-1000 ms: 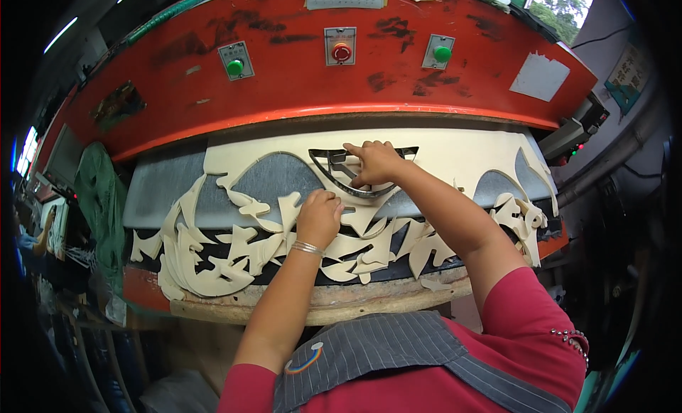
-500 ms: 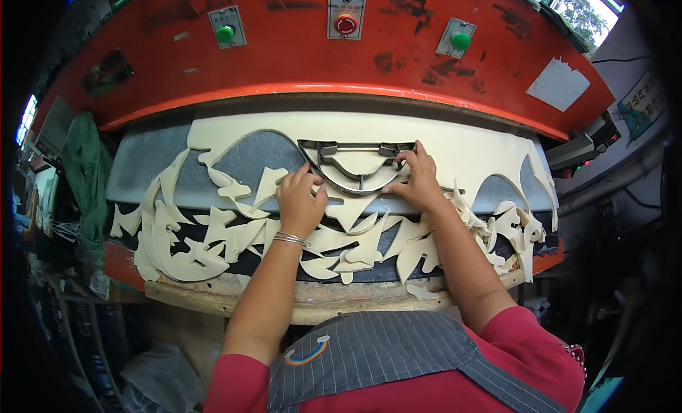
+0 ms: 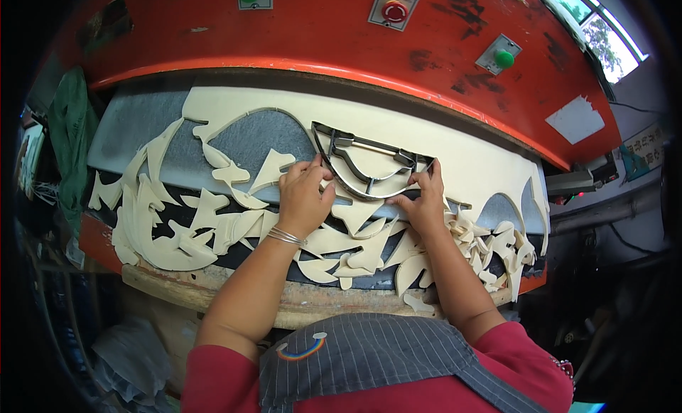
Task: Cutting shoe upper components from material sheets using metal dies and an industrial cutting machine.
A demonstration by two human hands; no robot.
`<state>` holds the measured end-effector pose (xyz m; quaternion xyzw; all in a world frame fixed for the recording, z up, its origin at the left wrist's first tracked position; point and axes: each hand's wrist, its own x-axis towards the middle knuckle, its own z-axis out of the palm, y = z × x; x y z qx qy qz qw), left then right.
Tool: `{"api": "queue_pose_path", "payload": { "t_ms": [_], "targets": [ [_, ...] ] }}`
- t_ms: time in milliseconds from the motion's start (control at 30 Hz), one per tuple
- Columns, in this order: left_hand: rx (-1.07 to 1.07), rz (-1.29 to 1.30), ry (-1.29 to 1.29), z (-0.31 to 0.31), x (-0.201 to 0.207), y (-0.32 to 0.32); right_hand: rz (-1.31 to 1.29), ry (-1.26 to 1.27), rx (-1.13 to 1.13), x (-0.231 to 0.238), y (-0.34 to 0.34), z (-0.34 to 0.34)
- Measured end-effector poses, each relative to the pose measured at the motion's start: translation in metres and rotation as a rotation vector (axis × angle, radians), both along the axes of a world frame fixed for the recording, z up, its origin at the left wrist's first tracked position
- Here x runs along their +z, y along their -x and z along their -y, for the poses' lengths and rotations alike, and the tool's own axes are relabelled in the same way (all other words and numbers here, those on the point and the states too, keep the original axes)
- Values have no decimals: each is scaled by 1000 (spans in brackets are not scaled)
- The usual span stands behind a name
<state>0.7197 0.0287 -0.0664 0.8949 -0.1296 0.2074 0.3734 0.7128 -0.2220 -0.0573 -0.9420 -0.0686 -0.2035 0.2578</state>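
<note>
A black metal cutting die (image 3: 369, 180), half-moon shaped with a straight bar across its far side, lies on a cream foam-like sheet (image 3: 234, 97). At the die's left curved edge, the curled fingers of my left hand (image 3: 304, 200) press against it. My right hand (image 3: 425, 203) grips its right corner between the thumb and fingers. Just left of the die, a large curved cut-out in the sheet bares the grey bed (image 3: 263, 139). Cream offcuts (image 3: 181, 249) lie heaped between the hands and the near edge, partly beneath my forearms.
A red machine beam (image 3: 305, 40) spans the far side, with a red stop button (image 3: 395, 12) and green buttons (image 3: 504, 58). A worn wooden rail (image 3: 284, 306) borders the near edge. Green cloth (image 3: 72, 143) hangs at the left; more offcuts (image 3: 497, 242) lie at right.
The whole view has tilted and shifted, so the beam and die now slope down to the right. Both hands stay at the die's two ends, with no clear shift of the die on the sheet.
</note>
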Motion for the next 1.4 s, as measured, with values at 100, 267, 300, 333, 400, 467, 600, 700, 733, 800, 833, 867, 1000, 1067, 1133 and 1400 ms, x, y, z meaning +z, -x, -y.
{"api": "queue_pose_path", "payload": {
  "t_ms": [100, 267, 300, 333, 400, 467, 600, 700, 733, 800, 833, 867, 1000, 1067, 1133, 1400],
  "targets": [
    [10, 6, 2, -1, -3, -2, 3, -30, -18, -3, -1, -3],
    [1, -26, 8, -7, -5, -5, -34, -48, -49, 0, 2, -15],
    [1, -21, 10, -8, -5, -5, -31, -65, -55, -1, 3, -16],
    [-1, -13, 12, -9, -3, -6, -31, -63, -55, 0, 2, -16],
    [-4, -26, 9, -9, 0, -5, -7, -62, -33, 0, 0, -15],
    [-14, -31, 0, -10, 2, -7, -2, -29, -30, 0, -2, -12],
    [-32, -58, -28, -5, 8, -8, 22, 41, -12, -2, -3, -4],
    [-37, -42, -41, -4, 10, -4, 62, 81, 15, 8, 1, -5],
    [-36, -81, -40, -5, 10, 0, -86, 101, -4, 15, 7, -6],
    [-36, -186, 7, -19, 20, 6, -124, 19, -23, 48, 21, -20],
    [13, -194, 55, -26, 30, 9, -84, -133, -2, 60, 26, -18],
    [36, -99, 101, -33, 41, 8, 27, -295, 10, 69, 30, -6],
    [60, 38, 533, -59, 130, 12, 786, -260, -58, 166, 18, 32],
    [151, 434, 459, -68, 163, 9, 994, -221, -222, 197, -3, 47],
    [235, 824, 327, -75, 184, 5, 1093, -144, -374, 221, -20, 52],
    [39, 339, 145, -84, 222, 6, 1144, 12, -389, 234, -34, 46]
  ]
}}
